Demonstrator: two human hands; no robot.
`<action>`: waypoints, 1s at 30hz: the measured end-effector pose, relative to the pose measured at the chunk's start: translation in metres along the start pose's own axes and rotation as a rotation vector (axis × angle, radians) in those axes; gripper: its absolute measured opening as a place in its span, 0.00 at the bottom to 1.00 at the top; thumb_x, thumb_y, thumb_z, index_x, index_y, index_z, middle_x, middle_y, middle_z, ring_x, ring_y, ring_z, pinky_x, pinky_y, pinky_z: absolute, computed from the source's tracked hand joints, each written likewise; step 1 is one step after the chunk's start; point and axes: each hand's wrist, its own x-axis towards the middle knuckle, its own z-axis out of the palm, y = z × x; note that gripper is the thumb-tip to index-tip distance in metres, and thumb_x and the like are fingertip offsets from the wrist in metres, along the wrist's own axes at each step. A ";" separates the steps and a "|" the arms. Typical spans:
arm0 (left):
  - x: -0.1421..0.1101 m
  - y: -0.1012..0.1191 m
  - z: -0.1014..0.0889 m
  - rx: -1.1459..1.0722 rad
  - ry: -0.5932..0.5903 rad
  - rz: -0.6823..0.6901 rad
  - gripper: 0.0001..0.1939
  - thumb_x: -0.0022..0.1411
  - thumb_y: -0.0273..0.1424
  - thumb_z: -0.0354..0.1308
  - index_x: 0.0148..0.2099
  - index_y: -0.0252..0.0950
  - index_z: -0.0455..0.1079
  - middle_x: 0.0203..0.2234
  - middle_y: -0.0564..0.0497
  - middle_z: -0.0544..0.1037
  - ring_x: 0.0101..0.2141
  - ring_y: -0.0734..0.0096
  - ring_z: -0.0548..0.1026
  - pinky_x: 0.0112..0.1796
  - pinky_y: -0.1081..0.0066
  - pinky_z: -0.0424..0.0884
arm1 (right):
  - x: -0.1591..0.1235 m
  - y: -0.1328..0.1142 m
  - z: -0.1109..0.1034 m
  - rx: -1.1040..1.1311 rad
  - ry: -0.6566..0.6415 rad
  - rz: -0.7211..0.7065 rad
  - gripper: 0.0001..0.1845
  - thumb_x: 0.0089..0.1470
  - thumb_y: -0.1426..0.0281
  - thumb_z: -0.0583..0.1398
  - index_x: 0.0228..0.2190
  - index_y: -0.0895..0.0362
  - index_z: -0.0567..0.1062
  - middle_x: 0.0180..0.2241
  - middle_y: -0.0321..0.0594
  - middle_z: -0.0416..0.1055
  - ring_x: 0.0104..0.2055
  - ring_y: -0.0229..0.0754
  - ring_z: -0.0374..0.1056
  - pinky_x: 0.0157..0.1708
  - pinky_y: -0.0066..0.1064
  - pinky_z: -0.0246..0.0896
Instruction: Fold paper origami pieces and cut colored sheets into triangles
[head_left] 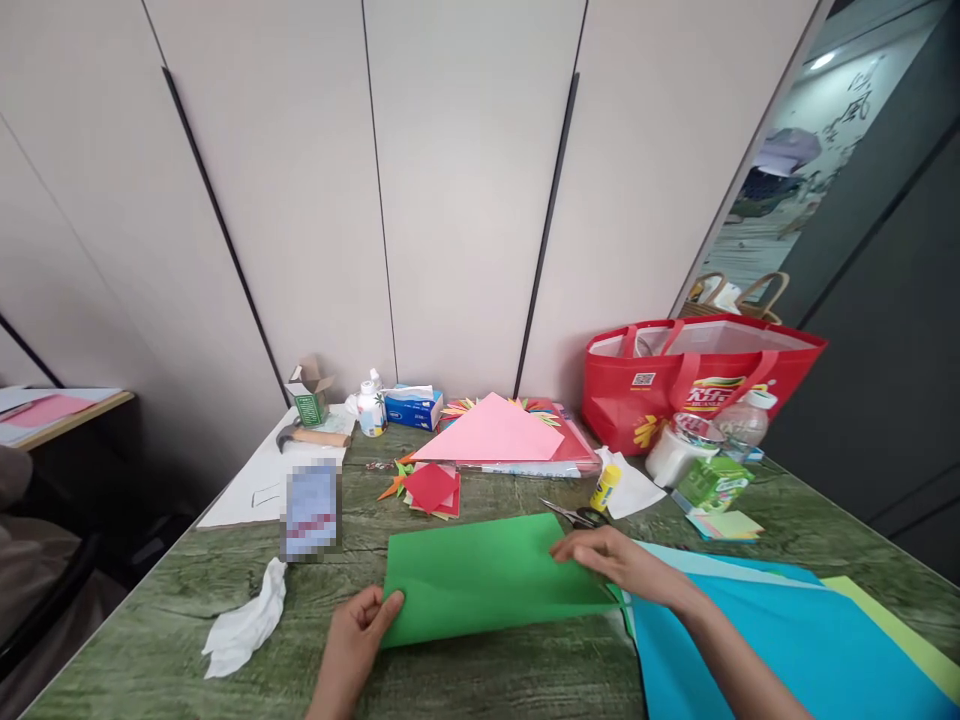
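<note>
A sheet of green paper is held slightly tilted over the table in front of me. My left hand is closed on its left edge, the thumb on top. My right hand grips the sheet near its upper right corner, fingers bent over the paper. Just behind the sheet lie scissors, partly hidden by it. A yellow glue stick stands beyond the scissors. Blue paper sheets lie under my right forearm.
Red and pink paper pieces lie behind the sheet, before a pink paper triangle. At the left are a crumpled tissue and a hammer. A red bag and a clear bottle stand back right.
</note>
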 end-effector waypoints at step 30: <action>0.007 -0.017 0.002 0.231 0.148 0.188 0.27 0.45 0.57 0.49 0.20 0.37 0.62 0.15 0.56 0.60 0.21 0.71 0.60 0.23 0.75 0.58 | -0.057 0.007 0.038 -0.059 0.318 0.123 0.15 0.53 0.59 0.55 0.25 0.56 0.74 0.32 0.42 0.74 0.37 0.45 0.67 0.39 0.33 0.58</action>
